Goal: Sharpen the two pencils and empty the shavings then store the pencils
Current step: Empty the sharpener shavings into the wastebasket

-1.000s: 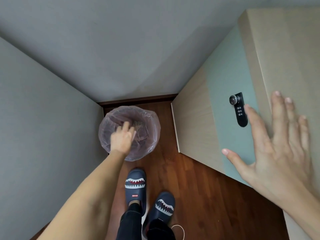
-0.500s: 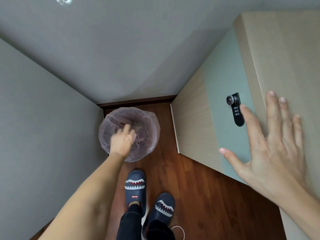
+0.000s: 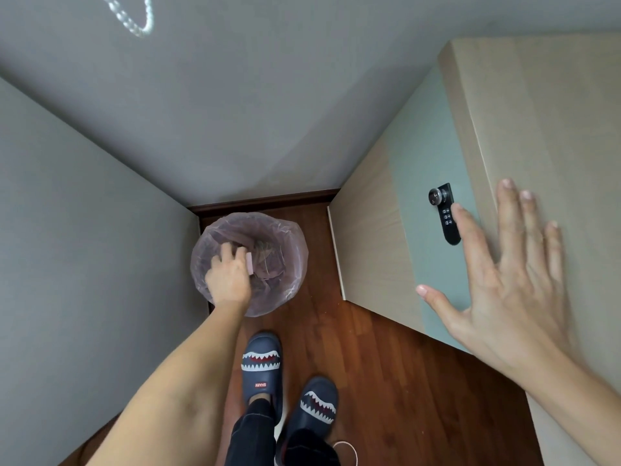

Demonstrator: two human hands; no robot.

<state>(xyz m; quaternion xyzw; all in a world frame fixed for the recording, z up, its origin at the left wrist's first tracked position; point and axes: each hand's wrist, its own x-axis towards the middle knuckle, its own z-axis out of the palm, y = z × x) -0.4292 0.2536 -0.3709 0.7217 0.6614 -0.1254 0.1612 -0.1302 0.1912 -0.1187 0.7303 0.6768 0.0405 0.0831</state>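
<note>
- Nearest the camera, the right hand is spread flat with straight fingers and holds nothing; it seems to hover by or rest against the cabinet, just beside the black lock. Contact cannot be told for certain.
- Below, two shark slippers stand on the wood floor, close behind the bin.
- Farther out, the left hand reaches over the bin, which sits in the wall corner with a pale plastic liner.
- Its fingers are curled round a small pink thing, probably the sharpener; only one edge of it shows, so how firmly it is pinched cannot be told.
- Scraps lie in the liner's bottom; whether they are shavings is too small to tell.
- The pencils are not in view.
- Judged stage: emptying the shavings; storing the pencils seems still to come.
- Risks: a loose pinch while shaking could drop the sharpener into the bin. A tilt too near the rim could scatter shavings on the floor or slippers. The thin liner could snag on the fingers and pull off the rim.
</note>
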